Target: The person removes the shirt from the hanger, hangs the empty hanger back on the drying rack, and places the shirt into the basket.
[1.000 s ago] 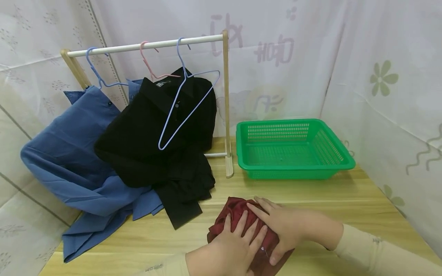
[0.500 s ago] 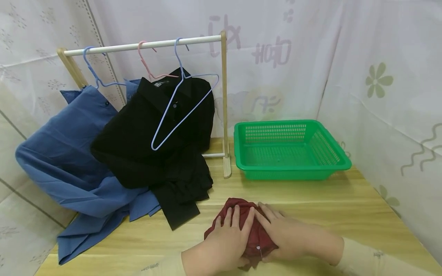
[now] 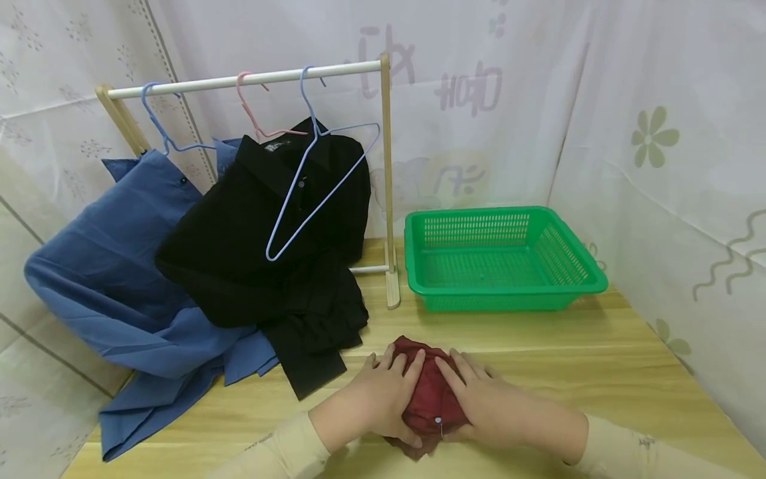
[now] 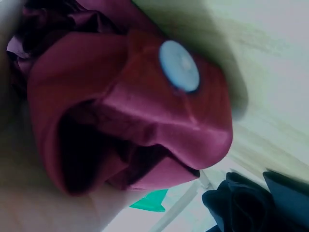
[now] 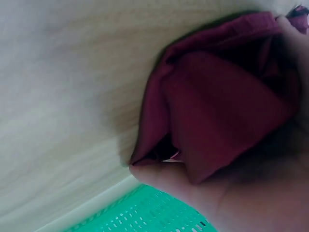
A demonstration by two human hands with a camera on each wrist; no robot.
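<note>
A bunched bundle of dark red, slightly shiny cloth [image 3: 429,392] lies on the wooden table in front of the person. The left hand [image 3: 383,399] grips its left side, fingers over the top and thumb low at the near edge. From the right, the right hand [image 3: 485,406] clasps the other side with its fingertips near the top. Close up in the left wrist view, the cloth [image 4: 130,111] has open folds and a pale oval disc [image 4: 179,66]. In the right wrist view, folds of the cloth [image 5: 217,111] sit against the palm; some fingers are hidden.
A green plastic basket [image 3: 505,291] stands behind the cloth to the right. At the left, a rack [image 3: 387,166] carries a blue garment [image 3: 120,246], a black garment [image 3: 263,233], a pink hanger [image 3: 251,113] and a bare blue hanger [image 3: 287,206].
Both hands have drawn in around the red cloth, making it narrower and more compact. The left hand has shifted from flat on top to its left side. The bare hanger sways slightly.
</note>
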